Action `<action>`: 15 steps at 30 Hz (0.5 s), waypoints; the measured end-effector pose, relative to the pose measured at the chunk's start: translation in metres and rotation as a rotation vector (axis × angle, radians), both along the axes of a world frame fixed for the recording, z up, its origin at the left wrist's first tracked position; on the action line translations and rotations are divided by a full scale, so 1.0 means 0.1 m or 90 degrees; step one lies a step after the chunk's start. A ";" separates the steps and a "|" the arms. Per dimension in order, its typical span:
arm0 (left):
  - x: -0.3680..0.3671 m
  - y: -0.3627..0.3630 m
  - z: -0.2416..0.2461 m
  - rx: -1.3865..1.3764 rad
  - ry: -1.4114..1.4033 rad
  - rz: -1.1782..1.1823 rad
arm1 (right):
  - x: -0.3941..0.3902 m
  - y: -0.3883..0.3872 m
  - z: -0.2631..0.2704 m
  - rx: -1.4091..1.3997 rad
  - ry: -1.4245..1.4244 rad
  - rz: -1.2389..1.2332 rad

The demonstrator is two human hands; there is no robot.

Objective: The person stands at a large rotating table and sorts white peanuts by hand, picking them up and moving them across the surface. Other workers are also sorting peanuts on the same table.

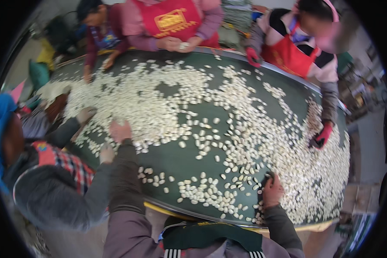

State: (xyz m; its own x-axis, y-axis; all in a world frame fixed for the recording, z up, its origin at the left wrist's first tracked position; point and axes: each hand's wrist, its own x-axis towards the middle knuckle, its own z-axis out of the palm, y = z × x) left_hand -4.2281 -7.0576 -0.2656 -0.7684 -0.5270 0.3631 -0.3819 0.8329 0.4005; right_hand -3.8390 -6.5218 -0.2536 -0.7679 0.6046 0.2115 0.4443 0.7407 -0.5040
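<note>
White oval pieces (142, 106), which look like silkworm cocoons, lie thickly over a dark green table surface (171, 158). My left hand (120, 131) reaches to the near edge of the big left heap. It touches the pieces there, but its fingers are blurred. Low on the right, my right hand (273, 191) rests with curled fingers at the near edge of the right heap (303, 190). Something dark shows at its fingertips; I cannot tell what it is. Between my hands lies a looser cluster of pieces (209, 193).
Other people's hands work around the table: a gloved hand (107, 154) beside my left arm, a pink-gloved hand (324, 135) at the right, and a pair of hands (177, 44) holding pieces at the far side. Browner pieces (313, 113) lie near the right rim.
</note>
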 end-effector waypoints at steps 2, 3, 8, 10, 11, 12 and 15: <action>-0.30 0.06 -0.34 0.137 -0.008 0.077 | 0.00 0.01 0.07 -0.001 -0.017 -0.020; -0.39 0.31 -0.29 0.220 0.019 0.023 | 0.02 0.06 0.08 0.002 0.032 -0.020; -0.35 1.19 -0.12 0.293 0.114 -0.412 | 0.00 -0.01 0.11 0.002 0.000 -0.022; -0.16 1.67 -0.07 0.299 0.031 -0.574 | 0.01 0.02 0.02 0.009 0.023 -0.017; 0.04 1.77 -0.14 0.068 0.090 -0.666 | -0.04 -0.02 0.07 -0.011 0.002 -0.016; 0.32 2.14 -0.06 -0.049 -0.011 -0.732 | -0.04 -0.01 0.14 -0.039 -0.031 -0.065; 1.04 2.53 0.17 -0.234 -0.217 -0.918 | 0.01 -0.06 0.15 -0.157 0.019 -0.068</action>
State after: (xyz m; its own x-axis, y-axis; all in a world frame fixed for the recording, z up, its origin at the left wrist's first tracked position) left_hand -4.1246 -6.8046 -0.2482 -0.6022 0.7983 0.0082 0.7890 0.5936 0.1586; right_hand -3.8384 -6.5274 -0.2390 -0.6931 0.7174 0.0699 0.4952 0.5444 -0.6771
